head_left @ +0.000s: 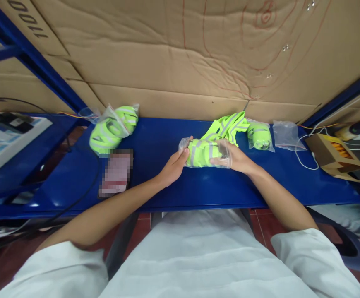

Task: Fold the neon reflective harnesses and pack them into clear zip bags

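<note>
Gripping bagged vest [203,153] — left hand [174,166], right hand [237,157] at opposite ends.

We see a big wall of brown cardboard [198,54] at the back. It has thin red lines [204,45] drawn on it and black letters [27,18] in the top left corner. A blue metal bar [34,58] leans across it on the left, and another blue bar [347,93] on the right. In front of the wall we see a long blue table [155,182]. Another blue shelf [27,159] sits just beside it on the left. Under the table we see a floor [142,225] of dark red tiles. The light is soft and even, and the table top shines a little near its front edge.
</note>
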A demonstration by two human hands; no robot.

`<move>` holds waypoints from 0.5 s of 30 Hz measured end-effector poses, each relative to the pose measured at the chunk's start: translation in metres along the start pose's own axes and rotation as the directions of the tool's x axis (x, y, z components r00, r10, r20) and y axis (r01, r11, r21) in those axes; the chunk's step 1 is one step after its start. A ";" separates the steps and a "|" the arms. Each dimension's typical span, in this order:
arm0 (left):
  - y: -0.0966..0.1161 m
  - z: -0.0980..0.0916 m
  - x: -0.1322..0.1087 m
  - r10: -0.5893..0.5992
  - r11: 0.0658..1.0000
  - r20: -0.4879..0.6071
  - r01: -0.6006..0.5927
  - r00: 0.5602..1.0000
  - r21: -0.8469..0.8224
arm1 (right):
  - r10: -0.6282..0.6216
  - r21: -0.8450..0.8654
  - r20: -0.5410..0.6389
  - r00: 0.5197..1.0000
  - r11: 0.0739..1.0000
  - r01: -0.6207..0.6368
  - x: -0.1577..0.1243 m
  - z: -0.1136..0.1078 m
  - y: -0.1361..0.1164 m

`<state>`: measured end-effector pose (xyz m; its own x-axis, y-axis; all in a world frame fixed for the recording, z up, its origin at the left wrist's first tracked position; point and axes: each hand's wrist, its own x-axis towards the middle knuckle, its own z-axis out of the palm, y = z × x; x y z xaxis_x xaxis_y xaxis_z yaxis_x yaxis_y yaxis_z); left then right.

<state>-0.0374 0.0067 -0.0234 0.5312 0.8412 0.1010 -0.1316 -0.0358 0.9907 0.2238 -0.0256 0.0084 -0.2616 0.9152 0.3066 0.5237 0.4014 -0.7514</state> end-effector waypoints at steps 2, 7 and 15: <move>0.000 0.000 -0.001 0.010 0.996 0.097 -0.018 0.995 0.091 | -0.046 0.002 0.007 0.999 0.999 0.046 0.000 0.003 0.006; 0.009 0.000 -0.004 0.011 0.978 0.121 -0.036 0.993 0.206 | -0.065 0.037 -0.105 0.992 0.997 0.069 0.005 0.015 0.007; 0.059 -0.043 0.005 0.188 0.975 -0.385 -0.219 0.904 -0.039 | 0.220 0.370 -0.331 0.918 0.925 -0.088 -0.016 -0.026 -0.024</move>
<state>-0.0783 0.0313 0.0314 0.1334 0.9611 0.2419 -0.2770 -0.1982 0.9402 0.2365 -0.0492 0.0365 0.1433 0.9399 0.3098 0.2075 0.2776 -0.9380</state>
